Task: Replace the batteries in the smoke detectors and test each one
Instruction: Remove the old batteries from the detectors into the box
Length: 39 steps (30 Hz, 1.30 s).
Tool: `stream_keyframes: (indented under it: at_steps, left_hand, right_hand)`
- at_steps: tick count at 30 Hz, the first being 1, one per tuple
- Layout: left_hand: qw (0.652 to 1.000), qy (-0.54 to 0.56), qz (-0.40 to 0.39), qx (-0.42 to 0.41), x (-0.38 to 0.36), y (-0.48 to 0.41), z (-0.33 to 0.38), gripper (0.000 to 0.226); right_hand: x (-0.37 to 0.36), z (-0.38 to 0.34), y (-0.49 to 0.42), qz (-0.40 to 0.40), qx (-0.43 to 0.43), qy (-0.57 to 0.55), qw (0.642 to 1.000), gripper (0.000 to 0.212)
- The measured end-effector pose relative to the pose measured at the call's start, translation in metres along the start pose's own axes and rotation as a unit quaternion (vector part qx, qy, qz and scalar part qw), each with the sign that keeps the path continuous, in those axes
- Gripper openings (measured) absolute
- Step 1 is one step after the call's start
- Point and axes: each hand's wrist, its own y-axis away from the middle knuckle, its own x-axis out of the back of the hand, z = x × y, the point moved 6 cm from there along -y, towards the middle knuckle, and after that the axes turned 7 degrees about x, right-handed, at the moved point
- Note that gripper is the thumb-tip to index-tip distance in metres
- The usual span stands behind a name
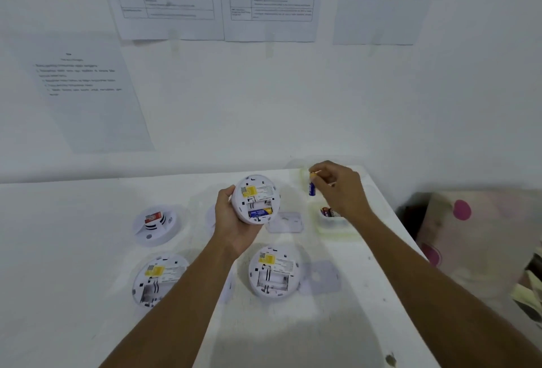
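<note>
Head view showed the left hand (234, 221) gripping a smoke detector (256, 199) above the worktop (337, 323), one cell seated; the right hand (341, 188) pinched a battery (312, 187) far right. Reversed polarity might fail the test.

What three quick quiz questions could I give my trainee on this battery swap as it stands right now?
1. True or false: the detector in the left hand already has one battery seated in its compartment.
2. What does the right hand hold? A) a cover plate B) a blue battery C) a screwdriver
3. Fill in: the two detectors lying nearest the person, the near left detector and the near right detector, show battery compartments that are ____.

Key: 1 true; 2 B; 3 empty
</note>
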Motion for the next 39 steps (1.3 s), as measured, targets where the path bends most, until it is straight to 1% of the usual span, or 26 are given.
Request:
stream_keyframes:
  at_steps: [1,3,5,7,9,11,14,17,19,21,24,27,29,31,34,39]
  left_hand:
    - [1.000,-0.002,-0.001,0.001,-0.002,-0.002,-0.002,0.065]
    - [1.000,-0.001,-0.010,0.002,-0.008,-0.007,-0.008,0.065]
    - [1.000,0.001,-0.014,0.002,-0.012,-0.011,-0.014,0.066]
    - [1.000,-0.001,-0.013,0.004,-0.016,-0.016,-0.019,0.066]
    - [1.000,-0.002,-0.014,0.007,-0.020,-0.019,-0.024,0.063]
    - [1.000,-0.006,-0.013,0.011,-0.021,-0.022,-0.027,0.062]
    - [1.000,-0.013,-0.011,0.009,-0.020,-0.024,-0.027,0.061]
    - [1.000,-0.018,-0.005,0.000,-0.019,-0.024,-0.025,0.063]
    - [1.000,-0.018,0.000,-0.004,-0.017,-0.025,-0.023,0.064]
    - [1.000,-0.011,0.005,-0.001,-0.014,-0.026,-0.023,0.062]
    - [1.000,-0.004,0.012,0.004,-0.012,-0.027,-0.024,0.063]
    - [1.000,-0.012,0.009,-0.003,-0.015,-0.026,-0.024,0.069]
    - [1.000,-0.016,0.017,-0.011,-0.016,-0.025,-0.025,0.067]
    - [0.999,-0.022,0.032,-0.017,-0.016,-0.023,-0.025,0.063]
    - [0.999,-0.026,0.039,-0.022,-0.015,-0.019,-0.024,0.063]
    - [0.998,-0.021,0.043,-0.044,-0.015,-0.013,-0.020,0.062]
  right_hand:
    - [0.012,0.019,-0.005,-0.023,-0.036,0.045,0.998,0.008]
    - [0.030,0.056,-0.010,-0.101,-0.086,0.150,0.980,0.004]
    - [0.038,0.082,-0.010,-0.165,-0.116,0.208,0.957,0.011]
    - [0.037,0.098,-0.008,-0.215,-0.128,0.241,0.938,0.017]
    - [0.028,0.105,-0.006,-0.257,-0.121,0.267,0.921,0.012]
    - [0.019,0.110,-0.007,-0.271,-0.113,0.286,0.912,0.007]
    - [0.013,0.116,-0.009,-0.264,-0.124,0.298,0.909,0.003]
    - [0.011,0.123,-0.008,-0.264,-0.139,0.295,0.908,0.008]
    - [0.011,0.125,-0.007,-0.260,-0.139,0.288,0.911,0.010]
    - [0.014,0.121,-0.006,-0.239,-0.138,0.274,0.921,0.010]
    - [0.019,0.100,-0.007,-0.170,-0.116,0.209,0.956,0.012]
    - [0.007,0.053,-0.002,-0.128,-0.053,0.095,0.986,0.005]
    - [-0.006,0.018,0.007,-0.119,-0.013,0.042,0.992,0.004]
    - [-0.020,-0.003,0.018,-0.113,-0.003,0.024,0.993,0.006]
    - [-0.037,-0.010,0.033,-0.097,-0.020,0.029,0.995,0.006]
    - [-0.049,-0.012,0.049,-0.047,-0.050,0.000,0.998,0.012]
